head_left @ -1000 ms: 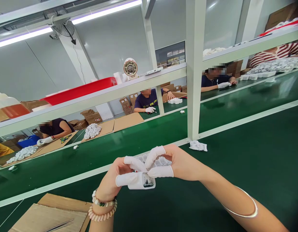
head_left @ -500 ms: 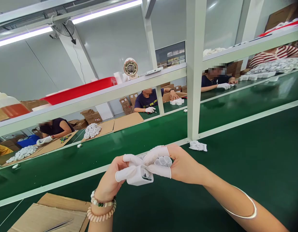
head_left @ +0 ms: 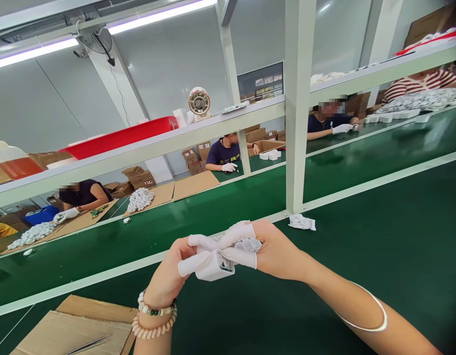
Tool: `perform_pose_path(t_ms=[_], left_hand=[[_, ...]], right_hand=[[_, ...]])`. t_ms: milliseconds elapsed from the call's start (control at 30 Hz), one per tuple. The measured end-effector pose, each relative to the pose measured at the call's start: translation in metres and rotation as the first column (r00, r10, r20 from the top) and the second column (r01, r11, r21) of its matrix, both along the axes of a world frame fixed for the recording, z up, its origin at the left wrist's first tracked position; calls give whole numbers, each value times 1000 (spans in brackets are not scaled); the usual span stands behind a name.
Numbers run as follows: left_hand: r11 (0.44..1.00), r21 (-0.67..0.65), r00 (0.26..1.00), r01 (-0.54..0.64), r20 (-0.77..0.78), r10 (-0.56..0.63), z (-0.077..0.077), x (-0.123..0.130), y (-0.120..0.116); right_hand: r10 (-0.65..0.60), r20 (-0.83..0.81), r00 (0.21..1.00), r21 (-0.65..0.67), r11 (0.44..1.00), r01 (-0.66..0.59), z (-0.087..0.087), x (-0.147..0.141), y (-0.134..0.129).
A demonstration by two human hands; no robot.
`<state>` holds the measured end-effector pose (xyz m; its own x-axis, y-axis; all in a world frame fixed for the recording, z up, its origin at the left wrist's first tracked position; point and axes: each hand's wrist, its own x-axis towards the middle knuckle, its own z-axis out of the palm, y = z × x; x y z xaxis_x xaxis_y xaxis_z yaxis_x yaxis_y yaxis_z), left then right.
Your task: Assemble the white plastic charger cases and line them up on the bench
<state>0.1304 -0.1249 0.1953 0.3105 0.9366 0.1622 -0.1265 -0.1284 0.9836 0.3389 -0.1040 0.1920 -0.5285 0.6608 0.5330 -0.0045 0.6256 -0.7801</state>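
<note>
Evidently, the left hand holds the white housing between its fingers; the right hand has close-set fingers at its upper edge, grip unclear. An insert already sits inside, final seating uncertain; white cups lie beyond the fingers.

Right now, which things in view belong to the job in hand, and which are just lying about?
Job in hand:
white casing, held between the left hand and right hand
probably the white hollow pieces just beyond them

Apparently lying about:
tweezers on the cardboard
crumpled white cloth near the post
red tray and round fan-like device on the shelf
</note>
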Motion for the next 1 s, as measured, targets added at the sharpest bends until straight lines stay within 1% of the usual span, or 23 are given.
perform_pose_path(t_ms=[167,333,433,567,733,833,1000], left_hand=[[999,6,999,38,-9,-38,0,0,1],[999,2,998,54,-34,-54,-1,-1,3],[998,-12,998,62,-7,-62,0,2,2],[997,-33,996,69,57,-67,0,5,1],[991,-33,987,126,105,-122,-1,4,1],[992,-31,989,123,89,-120,-2,3,2],[995,-7,995,97,21,-97,-2,2,3]], right_hand=[[-13,-7,1000,-1,1000,13,-1,-1,1],[-37,1,999,34,999,37,-1,-3,1],[-62,3,998,16,998,62,-1,-4,1],[-17,-11,1000,-59,998,17,-1,-2,1],[13,1,1000,-59,998,-12,0,4,1],[39,-1,999,-63,997,-39,-1,4,3],[26,36,999,-21,999,-25,-2,3,4]])
